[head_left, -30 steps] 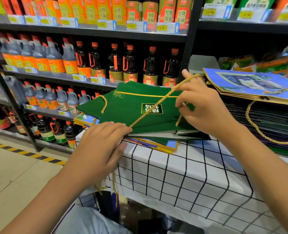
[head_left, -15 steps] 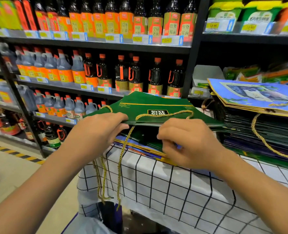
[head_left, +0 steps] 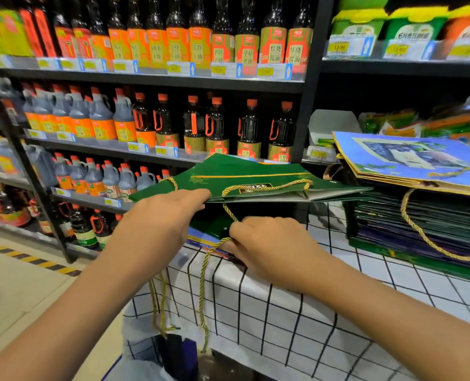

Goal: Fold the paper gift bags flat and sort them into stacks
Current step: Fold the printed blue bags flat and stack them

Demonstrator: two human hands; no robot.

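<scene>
**Green gift bag lifted above the low pile**

Nearest, a white tablecloth with a black grid (head_left: 283, 320) covers the table, gold cord handles dangling over its front edge; the right hand (head_left: 272, 248) rests at the near edge of the low pile of flat bags (head_left: 209, 229), fingers curled and pinching a gold rope handle (head_left: 203, 273); the left hand (head_left: 159, 224) grips the near-left edge of the green gift bag (head_left: 244, 178), fingers on top, holding it flat and raised clear above that pile; to the right sits a tall stack of folded bags (head_left: 420, 224), a blue picture bag (head_left: 409, 158) on top; beyond, dark shelves (head_left: 162, 81) carry rows of soy sauce bottles (head_left: 217, 127) with orange caps and yellow price tags.
</scene>
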